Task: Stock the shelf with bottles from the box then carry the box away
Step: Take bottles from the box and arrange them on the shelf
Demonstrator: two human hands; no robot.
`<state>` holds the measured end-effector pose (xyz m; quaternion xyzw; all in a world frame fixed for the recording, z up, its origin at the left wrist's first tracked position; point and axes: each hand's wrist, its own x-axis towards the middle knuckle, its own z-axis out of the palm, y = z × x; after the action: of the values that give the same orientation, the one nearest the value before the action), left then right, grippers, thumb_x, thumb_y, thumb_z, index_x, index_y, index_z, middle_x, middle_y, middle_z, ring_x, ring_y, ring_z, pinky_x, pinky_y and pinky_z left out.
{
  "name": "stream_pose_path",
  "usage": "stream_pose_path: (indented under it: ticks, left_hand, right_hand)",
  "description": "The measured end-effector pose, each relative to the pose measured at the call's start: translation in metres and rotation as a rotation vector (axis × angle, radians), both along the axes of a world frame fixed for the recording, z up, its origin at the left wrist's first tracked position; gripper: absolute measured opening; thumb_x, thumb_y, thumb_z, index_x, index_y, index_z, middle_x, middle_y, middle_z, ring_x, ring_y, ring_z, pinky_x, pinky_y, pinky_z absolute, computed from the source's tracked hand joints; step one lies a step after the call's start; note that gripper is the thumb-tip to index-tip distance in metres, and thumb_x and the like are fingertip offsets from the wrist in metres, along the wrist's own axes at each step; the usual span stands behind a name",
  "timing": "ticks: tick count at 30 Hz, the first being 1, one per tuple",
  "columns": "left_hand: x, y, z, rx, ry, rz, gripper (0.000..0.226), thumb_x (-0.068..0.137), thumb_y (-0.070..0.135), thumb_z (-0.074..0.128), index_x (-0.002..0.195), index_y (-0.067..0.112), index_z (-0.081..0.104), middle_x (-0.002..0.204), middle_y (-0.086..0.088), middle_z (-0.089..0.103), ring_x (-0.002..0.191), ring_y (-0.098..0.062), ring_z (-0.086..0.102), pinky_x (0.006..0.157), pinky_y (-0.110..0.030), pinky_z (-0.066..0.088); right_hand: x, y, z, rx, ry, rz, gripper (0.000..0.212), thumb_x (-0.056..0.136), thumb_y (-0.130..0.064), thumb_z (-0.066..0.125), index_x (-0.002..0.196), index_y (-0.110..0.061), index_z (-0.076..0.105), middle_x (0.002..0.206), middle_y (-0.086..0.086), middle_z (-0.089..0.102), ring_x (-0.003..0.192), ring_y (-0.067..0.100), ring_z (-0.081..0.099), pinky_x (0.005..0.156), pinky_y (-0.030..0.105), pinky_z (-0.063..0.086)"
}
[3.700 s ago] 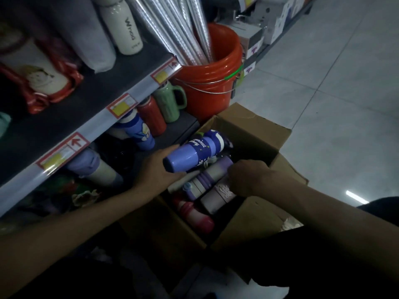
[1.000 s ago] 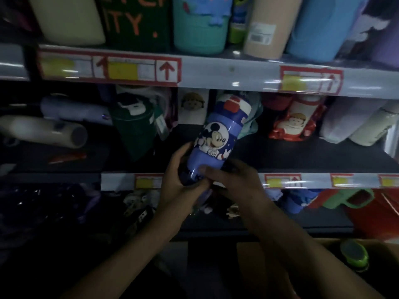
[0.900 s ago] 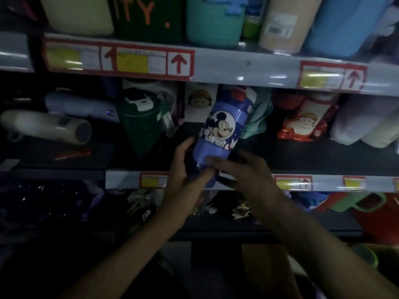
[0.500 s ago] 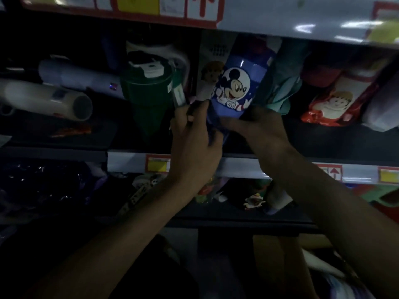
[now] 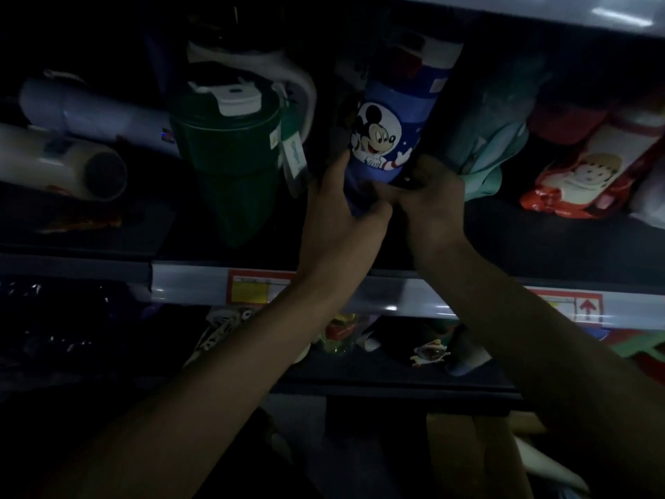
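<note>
Bottle [image 5: 390,113] — in left hand [image 5: 338,216], right hand [image 5: 433,205]

left hand [image 5: 340,214] + right hand [image 5: 433,207] | grip blue bottle [image 5: 390,135] | on shelf [image 5: 187,288]

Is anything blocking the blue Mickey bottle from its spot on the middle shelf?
Nothing visible blocks it. The left hand and right hand hold the blue Mickey bottle tilted in the gap between the dark green bottle and a teal item, close on its right. The dark space behind it cannot be read.

Dark shelf [image 5: 539,246] w/ green jug [image 5: 230,167], white flask [image 5: 54,160].
</note>
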<state>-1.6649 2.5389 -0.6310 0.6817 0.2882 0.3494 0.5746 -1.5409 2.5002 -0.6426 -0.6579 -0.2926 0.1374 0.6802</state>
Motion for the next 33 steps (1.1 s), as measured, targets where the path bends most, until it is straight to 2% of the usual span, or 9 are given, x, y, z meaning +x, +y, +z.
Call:
stream_pose_path:
  ticks: [7,11,13,17,22,25,27,31,33]
  left_hand:
    - [0.01,0.014,0.001,-0.021,-0.041,-0.032,0.076,0.089,0.006,0.063,0.155,0.031,0.036,0.147,0.012,0.053,0.128,0.002,0.052,0.094,-0.005,0.043]
    - [0.012,0.018,0.003,-0.028,-0.052,-0.029,0.07,0.091,0.003,0.061,0.153,0.027,0.041,0.14,0.013,0.056,0.118,0.005,0.055,0.087,0.0,0.043]
    - [0.014,0.02,0.002,-0.018,-0.041,-0.028,0.069,0.09,0.003,0.062,0.152,0.027,0.042,0.141,0.012,0.056,0.12,0.002,0.055,0.09,-0.003,0.044]
    - [0.013,0.027,0.0,-0.036,-0.042,-0.047,0.074,0.087,-0.003,0.061,0.152,0.026,0.042,0.143,0.008,0.057,0.126,-0.004,0.055,0.101,-0.017,0.047]
    - [0.005,0.023,0.003,-0.02,0.013,-0.118,0.074,0.085,-0.014,0.055,0.149,0.021,0.045,0.135,0.005,0.062,0.119,0.0,0.058,0.087,-0.006,0.049]
    - [0.003,0.02,0.004,-0.027,0.04,-0.131,0.064,0.087,-0.017,0.054,0.141,0.017,0.047,0.113,0.012,0.062,0.091,0.023,0.058,0.073,0.001,0.045]
    - [0.002,0.02,0.003,-0.021,0.085,-0.126,0.067,0.09,-0.016,0.053,0.143,0.022,0.041,0.097,0.024,0.049,0.068,0.032,0.049,0.063,0.004,0.041]
    - [-0.003,0.019,0.002,-0.026,0.181,-0.15,0.085,0.089,-0.011,0.06,0.159,0.025,0.025,0.098,0.029,0.044,0.079,0.019,0.048,0.063,0.006,0.04]
    - [-0.006,0.016,0.003,-0.025,0.205,-0.162,0.09,0.089,-0.009,0.064,0.16,0.026,0.022,0.111,0.023,0.048,0.09,0.013,0.048,0.068,0.003,0.041]
  right_hand:
    - [0.004,0.016,0.001,-0.004,-0.016,-0.031,0.044,0.058,-0.016,0.088,0.097,-0.002,0.073,0.095,0.012,0.078,0.094,0.03,0.076,0.083,0.053,0.062]
    - [0.008,0.022,-0.001,-0.039,-0.042,-0.055,0.051,0.053,-0.029,0.089,0.097,-0.006,0.074,0.093,0.007,0.079,0.091,0.026,0.076,0.081,0.052,0.062]
    - [0.009,0.024,-0.003,-0.051,-0.078,-0.067,0.051,0.055,-0.032,0.089,0.097,-0.007,0.073,0.093,0.006,0.078,0.091,0.024,0.076,0.082,0.049,0.063]
    - [0.005,0.027,-0.005,-0.103,-0.194,-0.097,0.045,0.068,-0.023,0.09,0.105,-0.006,0.072,0.098,0.004,0.077,0.09,0.015,0.073,0.081,0.035,0.062]
    - [0.005,0.029,-0.002,-0.163,-0.261,-0.148,0.053,0.07,-0.028,0.092,0.112,-0.005,0.071,0.102,0.004,0.076,0.089,0.007,0.068,0.07,0.015,0.051]
    - [0.004,0.023,-0.001,-0.215,-0.264,-0.139,0.054,0.073,-0.027,0.09,0.117,-0.004,0.069,0.107,0.006,0.075,0.098,0.014,0.07,0.08,0.025,0.058]
    - [0.004,0.014,-0.002,-0.249,-0.265,-0.125,0.045,0.076,-0.021,0.088,0.113,-0.003,0.07,0.105,0.007,0.074,0.099,0.02,0.07,0.086,0.037,0.059]
    - [0.005,-0.015,0.0,-0.3,-0.315,-0.094,0.045,0.079,-0.004,0.082,0.121,-0.002,0.068,0.111,0.005,0.071,0.111,0.024,0.067,0.096,0.039,0.057]
    - [0.001,-0.034,0.007,-0.334,-0.362,-0.078,0.054,0.078,-0.009,0.083,0.128,-0.006,0.065,0.118,0.004,0.071,0.114,0.019,0.065,0.098,0.036,0.055]
